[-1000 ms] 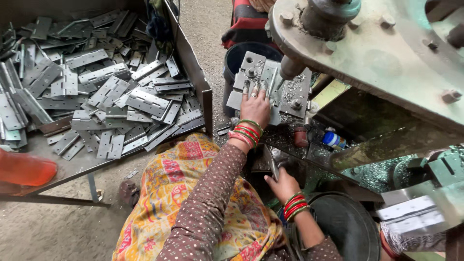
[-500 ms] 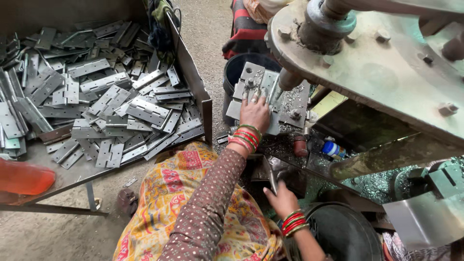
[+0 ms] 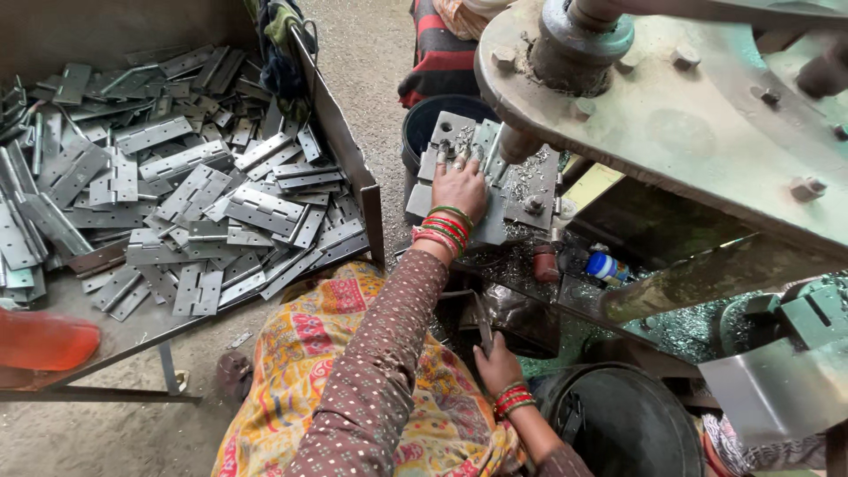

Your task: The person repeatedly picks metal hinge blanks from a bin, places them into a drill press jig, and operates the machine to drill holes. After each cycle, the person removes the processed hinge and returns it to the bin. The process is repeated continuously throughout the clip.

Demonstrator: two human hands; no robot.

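Overhead, press frame [image 3: 707,115]; left, hinge-heaped tray [image 3: 340,146].

A: Counts around the press machine [image 3: 707,106]?
B: Two hands on show, left hand [image 3: 459,187] and right hand [image 3: 496,364]. One dark bucket [image 3: 422,128] behind its plate.
A: Hinges [image 3: 256,205] left of it?
B: Too many, dozens, one tray [image 3: 353,168].

- Only real package I can spot: a small bottle [image 3: 605,267] lying on its side on the machine's lower ledge among metal shavings. White body, blue cap end, blue band on it.
- Just left of it, a little reddish-brown cylinder [image 3: 546,263], maybe a tin, can't tell.
- No signs or screens anywhere.
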